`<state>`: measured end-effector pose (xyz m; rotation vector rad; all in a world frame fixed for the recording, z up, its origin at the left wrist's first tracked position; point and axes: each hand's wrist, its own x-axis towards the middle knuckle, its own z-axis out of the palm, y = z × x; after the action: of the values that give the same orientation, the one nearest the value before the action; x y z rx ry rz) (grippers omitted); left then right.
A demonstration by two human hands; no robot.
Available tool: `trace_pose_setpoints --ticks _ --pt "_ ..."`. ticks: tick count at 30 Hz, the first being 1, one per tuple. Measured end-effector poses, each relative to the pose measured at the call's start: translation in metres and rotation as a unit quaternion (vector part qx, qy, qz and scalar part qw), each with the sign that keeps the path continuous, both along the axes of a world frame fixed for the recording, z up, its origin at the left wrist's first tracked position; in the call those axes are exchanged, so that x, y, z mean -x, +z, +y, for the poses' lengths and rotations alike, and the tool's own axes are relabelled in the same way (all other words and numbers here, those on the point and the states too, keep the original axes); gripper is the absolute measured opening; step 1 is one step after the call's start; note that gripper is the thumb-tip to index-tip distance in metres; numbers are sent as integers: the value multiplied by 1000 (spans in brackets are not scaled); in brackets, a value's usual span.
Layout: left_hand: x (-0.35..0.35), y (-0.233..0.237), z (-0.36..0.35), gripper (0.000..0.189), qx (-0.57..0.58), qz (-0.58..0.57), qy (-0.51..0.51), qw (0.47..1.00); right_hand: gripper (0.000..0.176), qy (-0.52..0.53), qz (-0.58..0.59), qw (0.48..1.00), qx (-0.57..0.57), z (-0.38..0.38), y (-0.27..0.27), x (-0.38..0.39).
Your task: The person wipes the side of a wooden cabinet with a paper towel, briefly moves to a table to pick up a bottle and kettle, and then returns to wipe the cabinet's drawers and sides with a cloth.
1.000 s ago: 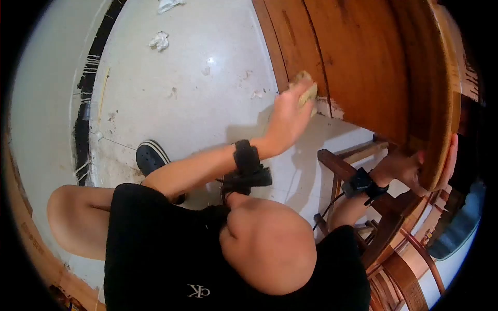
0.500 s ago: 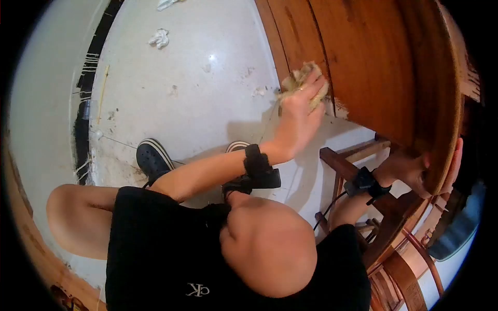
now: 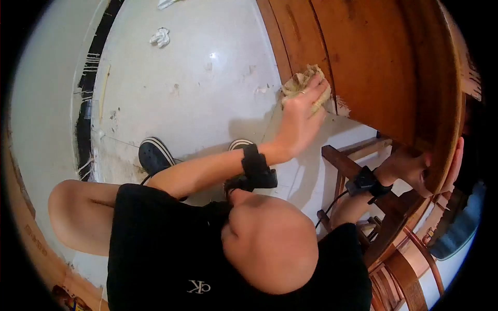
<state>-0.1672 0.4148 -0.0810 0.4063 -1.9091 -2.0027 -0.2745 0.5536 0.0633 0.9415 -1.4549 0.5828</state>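
My left hand point(image 3: 301, 116) is closed on a crumpled beige cloth point(image 3: 306, 85). The cloth is pressed against the lower edge of a brown wooden furniture panel point(image 3: 378, 67), where a pale worn patch shows beside it. On the right, my right hand point(image 3: 410, 168) grips the panel's long curved wooden rim point(image 3: 450, 150), its fingers partly hidden on the far side. Both wrists carry black straps with small devices.
Wooden stool legs point(image 3: 345, 163) stand below the panel, with a wooden chair point(image 3: 402, 274) at lower right. Crumpled white tissue point(image 3: 160, 37) and a thin yellow stick point(image 3: 105, 93) lie on the stained pale floor point(image 3: 207, 98). A white wall runs along the left.
The cloth and my left hand have shifted very slightly along the panel's edge. My right hand keeps its hold on the rim.
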Motion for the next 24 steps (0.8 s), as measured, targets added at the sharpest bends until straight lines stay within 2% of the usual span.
trace_pose_setpoints --ticks 3,6,7,10,13,16,20,23,24 --pt "8 -27 1 42 37 3 43 998 57 7 -3 1000 -3 -1 1 0" --pt "27 -44 -17 41 -14 -119 17 993 56 -5 -9 1000 -24 4 3 -2" --pt "30 -47 -17 38 27 -79 52 995 57 -15 -12 999 -25 4 3 -3" --pt "40 -46 -30 35 43 -110 49 992 60 -41 -27 999 -19 1 -1 -7" --pt "66 -40 -54 34 -99 -151 62 982 60 -37 -40 998 -17 3 -1 -8" --pt "73 -37 -56 27 -69 -148 54 985 58 -30 -43 998 -18 4 -1 -8" --pt "39 -47 -30 28 10 -93 24 995 58 -46 -37 998 -28 3 -1 -6" --pt "33 -64 -15 31 67 -34 72 995 66 -93 -60 993 -41 8 -8 -8" --pt "36 -60 -17 32 56 -62 61 995 70 -109 -71 991 -32 2 -14 -11"
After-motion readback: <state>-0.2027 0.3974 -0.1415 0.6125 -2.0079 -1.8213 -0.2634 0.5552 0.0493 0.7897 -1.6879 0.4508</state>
